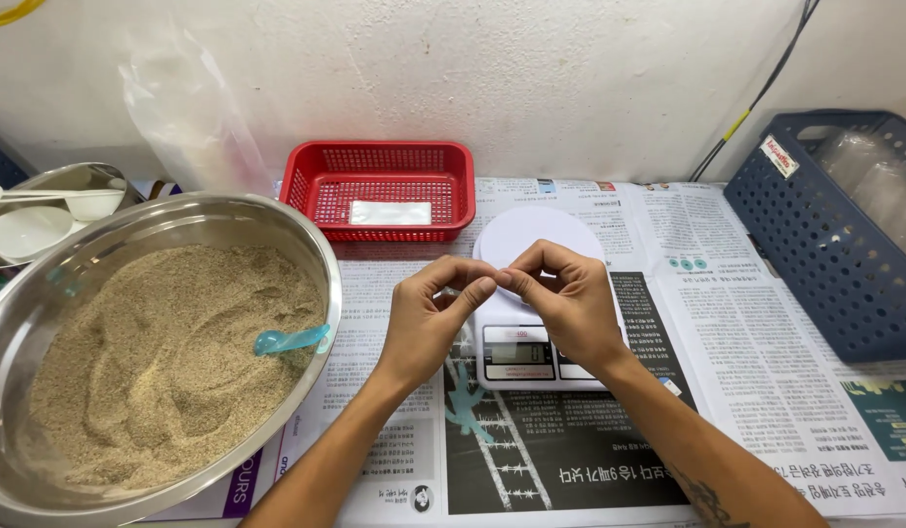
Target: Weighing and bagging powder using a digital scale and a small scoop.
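My left hand [429, 318] and my right hand [565, 298] meet above a white kitchen scale [531, 337], fingertips pinched together on something small and clear that is hard to make out. The scale has a round white platform [546, 230] and a small display at its front. To the left stands a large steel bowl [179, 210] filled with pale brown grain, with a translucent blue scoop [292, 340] lying in it near the right rim.
A red plastic basket [380, 191] holding a small white packet sits against the wall. A blue crate [844, 235] with clear bags stands at the right. Another steel bowl with white spoons [43, 210] is at far left. Newspaper covers the table.
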